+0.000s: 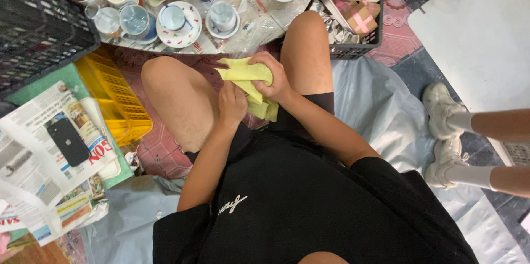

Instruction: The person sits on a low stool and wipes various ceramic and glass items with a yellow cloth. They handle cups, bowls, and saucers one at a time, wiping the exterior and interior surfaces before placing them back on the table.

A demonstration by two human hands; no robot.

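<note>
I sit on the floor with my knees drawn up. Between them both hands hold a crumpled yellow cloth [244,72]. My right hand [274,78] closes over the cloth's top and right side. My left hand [232,104] presses into its lower folds from the left. Whether anything is wrapped inside the cloth is hidden. Ahead of my knees lies a round tray [259,27] lined with newspaper and crowded with cups, saucers and glasses, among them a white saucer with a cup [178,22].
A yellow plastic crate [117,96] stands left of my left knee, a black crate [33,26] beyond it. A black phone [68,141] lies on newspapers at the left. A basket with small boxes [359,21] sits at upper right. Another person's feet in white shoes [446,131] are at the right.
</note>
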